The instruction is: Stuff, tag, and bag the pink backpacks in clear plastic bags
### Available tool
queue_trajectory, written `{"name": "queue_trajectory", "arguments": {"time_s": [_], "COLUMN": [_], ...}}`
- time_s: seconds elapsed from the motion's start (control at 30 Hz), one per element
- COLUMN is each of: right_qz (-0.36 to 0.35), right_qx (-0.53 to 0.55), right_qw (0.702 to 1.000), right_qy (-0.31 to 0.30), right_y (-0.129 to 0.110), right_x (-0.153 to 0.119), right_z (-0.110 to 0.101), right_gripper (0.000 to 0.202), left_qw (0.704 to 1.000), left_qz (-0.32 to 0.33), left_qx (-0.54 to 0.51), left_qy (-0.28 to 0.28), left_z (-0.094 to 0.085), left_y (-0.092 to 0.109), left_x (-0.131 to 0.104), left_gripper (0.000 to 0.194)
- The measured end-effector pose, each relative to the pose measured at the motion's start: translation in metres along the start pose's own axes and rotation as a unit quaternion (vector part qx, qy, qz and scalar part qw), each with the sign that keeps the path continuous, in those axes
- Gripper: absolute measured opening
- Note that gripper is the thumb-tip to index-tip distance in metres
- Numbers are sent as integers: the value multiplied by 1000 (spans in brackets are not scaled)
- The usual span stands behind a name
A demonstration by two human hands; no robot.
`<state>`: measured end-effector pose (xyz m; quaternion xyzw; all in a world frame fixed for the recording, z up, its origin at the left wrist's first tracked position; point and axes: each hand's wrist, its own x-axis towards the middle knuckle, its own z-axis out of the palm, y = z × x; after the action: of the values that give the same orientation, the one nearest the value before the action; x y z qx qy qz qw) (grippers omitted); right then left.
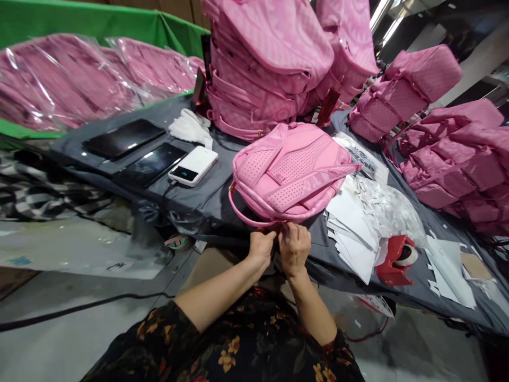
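Observation:
A pink backpack [294,164] lies on the dark cloth at the table's front edge, its padded shoulder straps facing up. Both of my hands are at the edge of it nearest to me. My left hand [261,246] is closed, thumb and fingers pinched together at the bag's near edge. Beside it my right hand [294,246] is curled with its fingers pressed together at the same edge. What exactly the fingertips grip is too small and partly hidden to make out. A thin pink loop [244,215] of the bag curves out to the left of my hands.
Stacked pink backpacks [262,69] rise behind, with more piles [457,159] at the right. On the left lie a white power bank [193,165], two dark phones or tablets [125,138] and white gloves [191,127]. White papers [352,233] and a red tape dispenser [397,262] lie right.

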<state>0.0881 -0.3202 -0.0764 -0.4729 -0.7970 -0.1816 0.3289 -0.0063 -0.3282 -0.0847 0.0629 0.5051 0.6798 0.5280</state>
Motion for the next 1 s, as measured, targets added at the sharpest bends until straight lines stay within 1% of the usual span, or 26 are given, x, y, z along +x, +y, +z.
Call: {"name": "queue_trajectory", "arguments": {"time_s": [0.07, 0.17, 0.3, 0.4, 0.43, 0.5, 0.57, 0.6, 0.67, 0.7, 0.73, 0.8, 0.9, 0.97, 1.0], "right_qz": [-2, -12, -76, -104, -101, -94, -82, -70, -34, -9, 22, 94, 201, 245, 256], "right_qx": [-9, -26, -36, -31, -28, -19, 1, 15, 58, 88, 126, 219, 355, 404, 415], "right_qw": [1000, 999, 995, 992, 992, 994, 995, 996, 996, 994, 990, 967, 901, 863, 853], "right_qy": [-7, -29, -48, -62, -63, -61, -56, -54, -55, -58, -65, -93, -147, -177, -186], "right_y": [0, 0, -3, -6, -5, -4, -1, 0, 2, 2, 2, 3, 8, 12, 14], "right_x": [-1, -3, -4, -1, 0, 5, 9, 10, 12, 13, 13, 15, 20, 25, 27], "right_z": [5, 6, -2, -10, -12, -13, -12, -11, -11, -13, -14, -19, -23, -23, -23], "right_gripper": [17, 13, 14, 14, 13, 13, 19, 21, 22, 21, 21, 22, 24, 25, 25], "left_qw": [1000, 998, 993, 990, 990, 986, 983, 983, 986, 989, 991, 990, 974, 963, 960], "left_qz": [14, 38, 91, 88, 79, 66, 73, 84, 97, 90, 72, 8, -82, -124, -137], "left_qx": [28, 47, 68, 95, 102, 105, 96, 88, 69, 58, 42, 1, -83, -118, -123], "left_qy": [1, -11, -34, -49, -64, -111, -142, -140, -112, -103, -105, -140, -192, -209, -211], "left_z": [-4, -10, -11, -7, -7, -11, -18, -23, -31, -33, -33, -28, -14, -8, -6], "left_y": [0, 1, 6, 13, 16, 22, 28, 31, 32, 30, 28, 19, 5, -3, -5], "left_x": [-3, -8, -12, -17, -20, -29, -36, -38, -37, -33, -28, -16, -4, -3, -5], "left_gripper": [21, 26, 26, 26, 27, 31, 35, 36, 34, 33, 33, 36, 45, 52, 55]}}
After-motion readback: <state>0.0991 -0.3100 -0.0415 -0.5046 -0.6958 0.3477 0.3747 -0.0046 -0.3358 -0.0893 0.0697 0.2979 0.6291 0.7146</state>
